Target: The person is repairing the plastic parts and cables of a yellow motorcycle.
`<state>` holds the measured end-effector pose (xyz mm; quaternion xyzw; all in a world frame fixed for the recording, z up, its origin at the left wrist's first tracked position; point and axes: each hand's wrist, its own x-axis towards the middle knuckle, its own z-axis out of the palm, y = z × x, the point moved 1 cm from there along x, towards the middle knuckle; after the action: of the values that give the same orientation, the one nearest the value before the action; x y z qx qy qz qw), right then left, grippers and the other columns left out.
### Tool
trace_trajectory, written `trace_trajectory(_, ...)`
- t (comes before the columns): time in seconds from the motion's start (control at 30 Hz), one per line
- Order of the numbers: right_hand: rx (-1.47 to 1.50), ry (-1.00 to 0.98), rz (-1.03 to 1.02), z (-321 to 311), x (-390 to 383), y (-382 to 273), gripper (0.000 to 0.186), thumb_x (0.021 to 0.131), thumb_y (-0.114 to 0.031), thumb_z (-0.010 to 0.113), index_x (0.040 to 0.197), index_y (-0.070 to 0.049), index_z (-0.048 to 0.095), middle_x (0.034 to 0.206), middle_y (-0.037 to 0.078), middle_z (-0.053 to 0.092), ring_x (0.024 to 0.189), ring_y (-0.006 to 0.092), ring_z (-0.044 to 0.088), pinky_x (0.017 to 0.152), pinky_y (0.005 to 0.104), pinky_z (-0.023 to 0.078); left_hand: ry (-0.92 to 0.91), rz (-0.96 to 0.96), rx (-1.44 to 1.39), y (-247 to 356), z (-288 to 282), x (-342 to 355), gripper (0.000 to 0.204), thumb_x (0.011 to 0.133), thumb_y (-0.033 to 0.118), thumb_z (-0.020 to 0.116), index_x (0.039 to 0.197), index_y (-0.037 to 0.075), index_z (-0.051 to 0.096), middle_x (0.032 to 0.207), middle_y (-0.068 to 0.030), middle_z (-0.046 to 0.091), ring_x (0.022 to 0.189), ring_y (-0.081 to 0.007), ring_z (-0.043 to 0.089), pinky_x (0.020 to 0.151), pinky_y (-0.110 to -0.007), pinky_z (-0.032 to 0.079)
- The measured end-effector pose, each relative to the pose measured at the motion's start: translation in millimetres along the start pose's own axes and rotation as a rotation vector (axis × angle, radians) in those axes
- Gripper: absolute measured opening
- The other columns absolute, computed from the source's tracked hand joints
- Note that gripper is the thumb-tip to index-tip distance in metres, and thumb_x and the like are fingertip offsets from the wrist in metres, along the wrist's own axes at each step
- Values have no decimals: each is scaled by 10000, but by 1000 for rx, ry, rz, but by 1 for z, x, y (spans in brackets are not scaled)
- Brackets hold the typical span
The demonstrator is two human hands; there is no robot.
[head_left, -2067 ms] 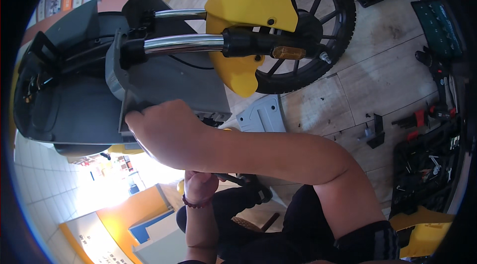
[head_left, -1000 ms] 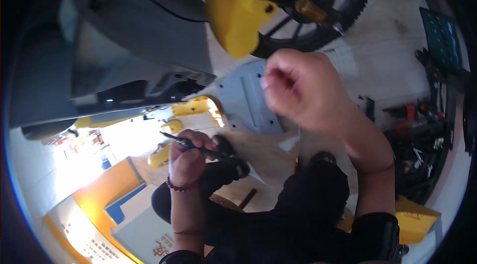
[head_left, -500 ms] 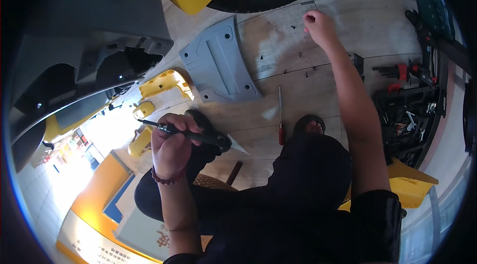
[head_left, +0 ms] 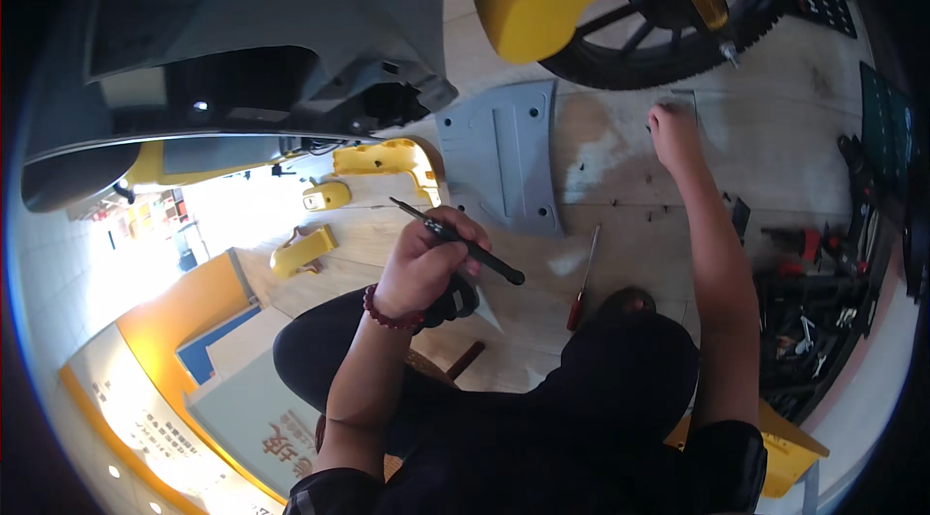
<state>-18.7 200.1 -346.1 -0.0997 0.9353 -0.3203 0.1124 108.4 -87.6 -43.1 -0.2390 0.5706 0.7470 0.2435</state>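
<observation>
My left hand point(head_left: 431, 263) is wrapped round a black-handled screwdriver point(head_left: 494, 263), its thin tip pointing up and to the left. My right hand point(head_left: 675, 139) is stretched far forward over the floor, fingers closed in a pinch. A tiny dark speck shows at those fingertips, too small to name. Several small dark screws point(head_left: 651, 217) lie on the floor near that hand. Left of it, a grey plastic panel point(head_left: 501, 156) with holes at its corners lies flat. A long screwdriver with a red handle point(head_left: 575, 310) lies between the panel and my right foot.
A dark grey vehicle body point(head_left: 262, 21) stands at the upper left. Its yellow fender point(head_left: 542, 1) and black wheel point(head_left: 620, 74) are at the top. Yellow covers point(head_left: 302, 251) lie at left. A black tool case point(head_left: 799, 341) with wrenches sits at right.
The view has shifted, so the scene sits further right and lower. My right hand remains stretched over the floor, still closed. The screwdriver in my left hand now tilts more steeply.
</observation>
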Motion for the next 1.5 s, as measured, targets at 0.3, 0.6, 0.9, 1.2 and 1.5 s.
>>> trace_trajectory(0.3, 625, -27, -192, -133, -23, -134, 177, 883, -68, 600, 1050, -19, 632, 896, 120, 659, 790, 185, 641, 696, 284, 498, 20, 483, 122, 38, 2, -11, 158, 786, -62, 488, 909, 25, 532, 856, -96, 560, 784, -155, 533, 684, -283, 436)
trace_trajectory(0.6, 698, 482, -490, -224, 22, -346, 742, 715, -153, 760, 1256, 102, 321, 1136, 272, 476, 969, 401, 588, 759, 406, 536, 855, 1004, 968, 161, 35, -22, 545, 730, 4, 755, 1195, 13, 469, 638, 43, 476, 565, -17, 420, 547, -161, 347)
trace_trajectory(0.9, 632, 519, -487, -222, 35, -321, 626, 699, -112, 737, 1167, 77, 368, 829, 269, 627, 764, 442, 645, 677, 452, 541, 881, 1119, 871, 176, 45, 11, 390, 757, 105, 716, 1055, 9, 485, 793, -54, 620, 662, -94, 590, 614, -228, 468)
trace_trajectory(1.2, 783, 343, -328, -229, 35, -306, 401, 746, -87, 696, 1093, 12, 520, 916, 150, 658, 778, 240, 668, 729, 322, 527, 842, 1152, 922, 175, 35, 10, 432, 774, 104, 713, 1126, 8, 483, 948, -65, 580, 789, -122, 584, 702, -253, 486)
trace_trajectory(1.5, 848, 302, -541, -220, 28, -311, 499, 757, -166, 739, 1126, 42, 475, 921, 228, 619, 851, 335, 650, 732, 379, 510, 716, 1238, 878, 173, 24, 15, 495, 739, 154, 779, 1123, 9, 501, 853, -35, 609, 697, -77, 564, 613, -232, 473)
